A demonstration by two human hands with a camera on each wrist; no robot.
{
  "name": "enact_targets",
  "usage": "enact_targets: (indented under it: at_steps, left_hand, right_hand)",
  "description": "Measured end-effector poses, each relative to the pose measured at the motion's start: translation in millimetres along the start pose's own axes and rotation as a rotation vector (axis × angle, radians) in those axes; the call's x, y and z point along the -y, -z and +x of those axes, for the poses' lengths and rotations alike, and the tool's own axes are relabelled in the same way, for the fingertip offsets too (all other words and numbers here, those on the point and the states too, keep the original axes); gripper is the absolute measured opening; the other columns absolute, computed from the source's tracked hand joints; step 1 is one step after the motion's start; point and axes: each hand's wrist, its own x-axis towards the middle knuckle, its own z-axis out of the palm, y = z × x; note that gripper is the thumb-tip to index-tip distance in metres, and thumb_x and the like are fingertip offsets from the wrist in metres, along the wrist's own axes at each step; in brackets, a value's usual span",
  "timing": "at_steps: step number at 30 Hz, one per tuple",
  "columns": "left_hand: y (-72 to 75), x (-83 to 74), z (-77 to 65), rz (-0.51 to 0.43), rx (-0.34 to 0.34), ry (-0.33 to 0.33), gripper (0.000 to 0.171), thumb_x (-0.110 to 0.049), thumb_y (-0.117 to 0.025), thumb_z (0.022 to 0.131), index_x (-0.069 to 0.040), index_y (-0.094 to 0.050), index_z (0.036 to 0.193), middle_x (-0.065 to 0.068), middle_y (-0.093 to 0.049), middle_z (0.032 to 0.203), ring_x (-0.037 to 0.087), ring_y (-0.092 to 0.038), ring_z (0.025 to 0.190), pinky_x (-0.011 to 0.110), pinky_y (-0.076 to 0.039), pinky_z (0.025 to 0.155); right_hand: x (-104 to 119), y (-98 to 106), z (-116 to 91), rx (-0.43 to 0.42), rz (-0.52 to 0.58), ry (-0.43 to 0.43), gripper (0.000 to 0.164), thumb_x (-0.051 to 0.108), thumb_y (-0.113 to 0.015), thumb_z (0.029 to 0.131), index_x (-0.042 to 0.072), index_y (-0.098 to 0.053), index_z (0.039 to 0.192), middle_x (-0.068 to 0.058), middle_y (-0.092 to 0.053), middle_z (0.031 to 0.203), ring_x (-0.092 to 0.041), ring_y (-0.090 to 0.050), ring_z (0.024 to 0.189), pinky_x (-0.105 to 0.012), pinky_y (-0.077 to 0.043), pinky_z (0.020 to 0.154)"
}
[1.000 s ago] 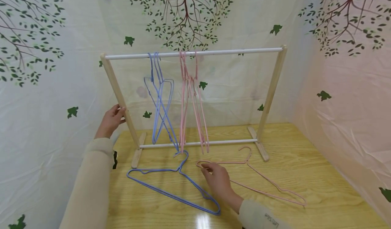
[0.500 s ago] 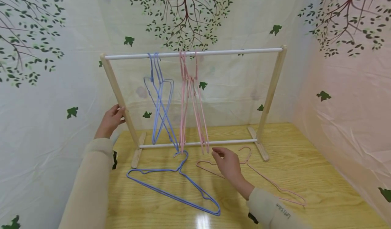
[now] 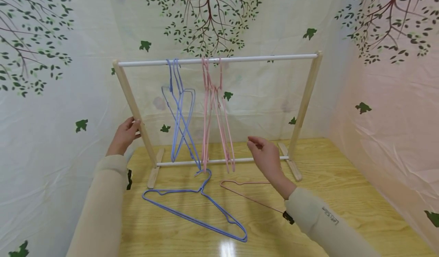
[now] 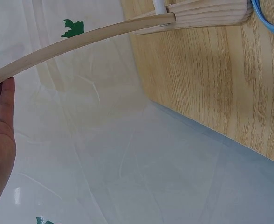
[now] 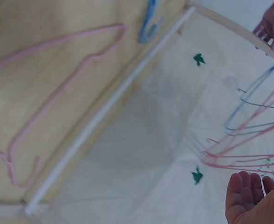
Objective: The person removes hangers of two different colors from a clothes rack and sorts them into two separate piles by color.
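Observation:
At the left wooden post (image 3: 130, 97) of a small clothes rack, my left hand (image 3: 122, 137) holds the post partway up; its fingers (image 4: 5, 105) meet the wood in the left wrist view. My right hand (image 3: 265, 156) is raised in front of the rack's lower right, fingers loosely bent, nothing between them. Several blue hangers (image 3: 179, 112) and several pink hangers (image 3: 219, 131) hang from the white top bar (image 3: 260, 59). Below, a blue hanger (image 3: 195, 221) lies on the table. Beside it lies a pink hanger (image 3: 245, 196), partly hidden behind my right arm.
A white lower bar (image 3: 253, 160) joins the rack's wooden feet on the wood-grain table (image 3: 343, 181). The right post (image 3: 305, 104) stands near the table's back right. Behind hangs a pale sheet (image 3: 260, 101) with leaf prints, and another covers the right side.
My right hand has left the left end of the pink hanger on the table and moved up and right, empty. My left hand stays at the post.

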Motion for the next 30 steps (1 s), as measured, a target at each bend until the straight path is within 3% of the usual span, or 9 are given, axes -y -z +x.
enact_targets:
  at_steps: [7,15,22,30]
  left_hand:
    - [-0.7,-1.9,-3.2,0.006,0.002,0.004,0.059,-0.037,-0.033,0.109,-0.001,-0.026,0.155,0.027,-0.044,0.136,0.035,-0.046,0.125,0.053,-0.04,0.109]
    - [-0.9,-4.8,-4.8,0.004,0.01,0.017,0.062,-0.039,-0.033,0.108,-0.004,-0.021,0.158,0.032,-0.04,0.143,0.043,-0.038,0.134,0.053,-0.038,0.111]
    - [0.6,-3.5,-3.6,-0.01,0.016,0.024,0.06,-0.037,-0.033,0.109,-0.005,-0.021,0.158,0.031,-0.039,0.144,0.043,-0.039,0.134,0.052,-0.038,0.111]
    - [1.6,-6.2,-7.4,0.008,0.011,0.03,0.062,-0.04,-0.034,0.108,-0.008,-0.019,0.159,0.029,-0.039,0.146,0.042,-0.038,0.136,0.053,-0.037,0.111]
  right_hand:
    - [46.6,10.5,25.0,0.008,0.039,0.099,0.031,0.025,-0.06,0.101,0.006,-0.069,0.124,-0.011,-0.071,0.111,-0.023,-0.065,0.094,-0.031,-0.052,0.069]
    - [86.2,4.2,39.3,0.061,0.051,0.127,0.036,0.031,-0.061,0.101,0.009,-0.067,0.129,-0.006,-0.069,0.117,-0.019,-0.065,0.099,-0.038,-0.057,0.081]
    - [101.5,-5.3,43.6,0.099,-0.002,0.114,0.041,0.034,-0.064,0.099,0.011,-0.065,0.132,-0.006,-0.066,0.125,-0.02,-0.065,0.104,-0.04,-0.057,0.083]
    - [103.7,-7.5,43.8,0.13,-0.055,0.082,0.043,0.031,-0.068,0.096,0.01,-0.064,0.134,-0.006,-0.065,0.127,-0.022,-0.065,0.106,-0.04,-0.058,0.084]
